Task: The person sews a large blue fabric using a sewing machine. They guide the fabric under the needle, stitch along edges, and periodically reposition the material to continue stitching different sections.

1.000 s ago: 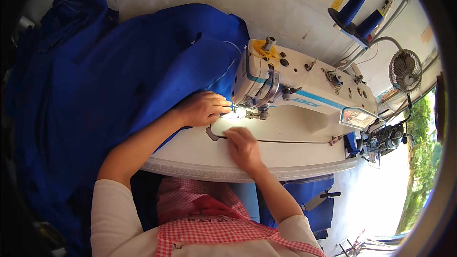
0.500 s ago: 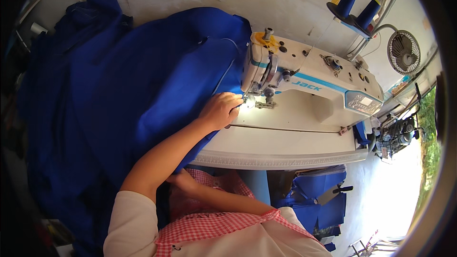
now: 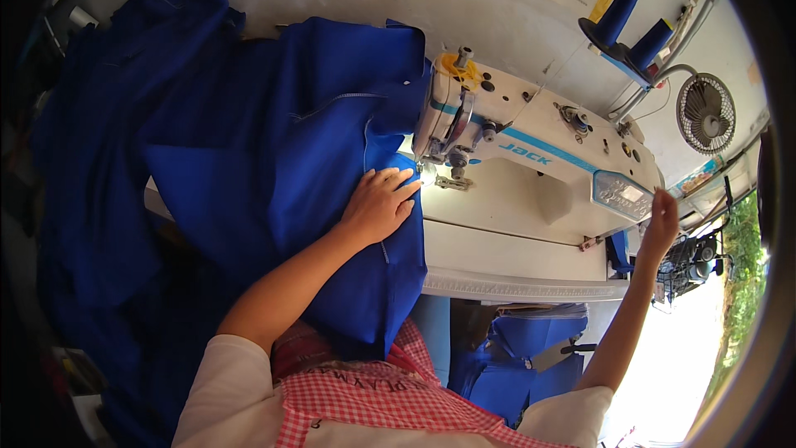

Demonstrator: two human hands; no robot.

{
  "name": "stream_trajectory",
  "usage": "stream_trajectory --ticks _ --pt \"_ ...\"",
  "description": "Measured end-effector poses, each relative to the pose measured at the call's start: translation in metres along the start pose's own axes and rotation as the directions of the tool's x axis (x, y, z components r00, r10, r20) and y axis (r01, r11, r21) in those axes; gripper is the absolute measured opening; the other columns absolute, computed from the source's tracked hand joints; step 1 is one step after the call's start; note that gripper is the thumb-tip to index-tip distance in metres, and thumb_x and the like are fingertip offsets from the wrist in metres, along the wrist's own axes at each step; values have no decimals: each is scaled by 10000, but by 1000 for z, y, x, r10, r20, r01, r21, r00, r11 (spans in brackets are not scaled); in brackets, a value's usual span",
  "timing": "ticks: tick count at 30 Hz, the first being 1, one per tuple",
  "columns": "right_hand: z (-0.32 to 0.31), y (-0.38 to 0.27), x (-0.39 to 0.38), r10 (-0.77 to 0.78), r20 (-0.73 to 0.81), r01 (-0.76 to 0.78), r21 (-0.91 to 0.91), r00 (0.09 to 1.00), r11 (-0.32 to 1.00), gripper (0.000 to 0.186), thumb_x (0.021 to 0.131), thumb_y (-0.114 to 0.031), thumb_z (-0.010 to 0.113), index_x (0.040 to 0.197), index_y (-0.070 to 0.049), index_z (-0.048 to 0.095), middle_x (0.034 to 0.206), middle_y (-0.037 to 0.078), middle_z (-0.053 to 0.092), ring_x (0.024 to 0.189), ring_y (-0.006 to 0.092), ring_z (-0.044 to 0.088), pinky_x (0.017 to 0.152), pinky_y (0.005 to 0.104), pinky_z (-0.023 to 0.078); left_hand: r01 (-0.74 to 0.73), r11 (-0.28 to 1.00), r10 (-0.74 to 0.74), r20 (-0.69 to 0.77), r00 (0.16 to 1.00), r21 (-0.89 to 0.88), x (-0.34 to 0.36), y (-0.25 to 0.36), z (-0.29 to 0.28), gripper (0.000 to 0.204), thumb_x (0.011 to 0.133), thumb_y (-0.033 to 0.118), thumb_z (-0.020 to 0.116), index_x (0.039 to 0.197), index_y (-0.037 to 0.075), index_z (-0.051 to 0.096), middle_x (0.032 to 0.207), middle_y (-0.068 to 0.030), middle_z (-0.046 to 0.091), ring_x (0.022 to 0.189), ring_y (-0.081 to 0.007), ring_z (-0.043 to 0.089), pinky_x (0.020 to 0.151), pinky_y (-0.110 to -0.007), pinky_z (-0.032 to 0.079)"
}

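My left hand [image 3: 380,203] lies on blue fabric [image 3: 249,166] just left of the lit needle area [image 3: 423,172] of a white sewing machine [image 3: 522,133], fingers spread over the cloth. The fabric spreads across the left of the work surface and hangs over the front edge toward the red checked apron [image 3: 373,398]. My right hand [image 3: 663,224] is raised at the machine's right end, beside the control panel [image 3: 622,195], with its fingers curled together; whether they hold anything is hidden.
The white table edge [image 3: 522,289] curves below the machine. Blue spools [image 3: 613,17] stand on a rack at the back right, above a small fan [image 3: 705,114]. Folded blue pieces [image 3: 522,348] are under the table. A bright opening with greenery [image 3: 738,299] is at the far right.
The fabric has been pulled rightward and down, covering more of the table's front. My right hand went down below the table edge, then rose to the machine's right end.
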State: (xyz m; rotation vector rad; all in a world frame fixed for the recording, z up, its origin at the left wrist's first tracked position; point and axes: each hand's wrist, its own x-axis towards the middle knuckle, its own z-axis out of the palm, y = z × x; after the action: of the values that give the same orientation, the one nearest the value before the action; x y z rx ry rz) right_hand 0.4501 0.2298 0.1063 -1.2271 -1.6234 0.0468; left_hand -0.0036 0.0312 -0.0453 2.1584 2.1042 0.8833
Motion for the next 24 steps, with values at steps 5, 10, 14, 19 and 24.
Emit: stream_trajectory --ticks 5,10,14,19,24 --pt "22 94 103 595 136 -610 169 792 774 452 983 -426 519 1117 -12 642 1014 116 679 861 194 639 783 329 513 -24 1000 24 -11 1000 14 -1 -4 -3 363 911 237 569 1264 158 595 1360 -68 528 1277 -269 457 1074 -454 330" --pt "5 176 106 535 512 -722 615 672 318 370 1017 -304 463 1285 -62 542 1163 100 645 1022 227 640 881 365 532 -48 999 48 -47 998 8 0 -5 0 357 906 229 577 1254 155 605 1345 -71 540 1266 -267 463 1062 -431 338" --pt "-9 198 50 594 368 -670 603 715 434 425 992 -227 513 1410 -211 440 1323 -22 541 1219 137 490 990 353 387 -63 998 62 -54 997 -17 -2 -8 4 340 899 218 575 1231 160 627 1336 -65 551 1263 -262 469 1064 -446 338" --pt "-12 194 -17 774 260 -769 492 578 409 436 923 -197 609 1349 -184 514 1276 -38 582 1123 115 517 931 325 386 -89 995 87 -33 996 -55 1 -14 -1 309 877 201 588 1176 166 658 1318 -59 568 1245 -257 486 1059 -467 345" --pt "-6 172 -34 752 -9 -568 648 660 507 327 877 -70 632 1199 -122 623 1166 -5 624 1004 104 546 837 281 412 -165 985 163 -31 986 -55 5 -17 -3 330 860 183 620 1188 175 652 1314 -55 577 1229 -253 501 1046 -430 365"
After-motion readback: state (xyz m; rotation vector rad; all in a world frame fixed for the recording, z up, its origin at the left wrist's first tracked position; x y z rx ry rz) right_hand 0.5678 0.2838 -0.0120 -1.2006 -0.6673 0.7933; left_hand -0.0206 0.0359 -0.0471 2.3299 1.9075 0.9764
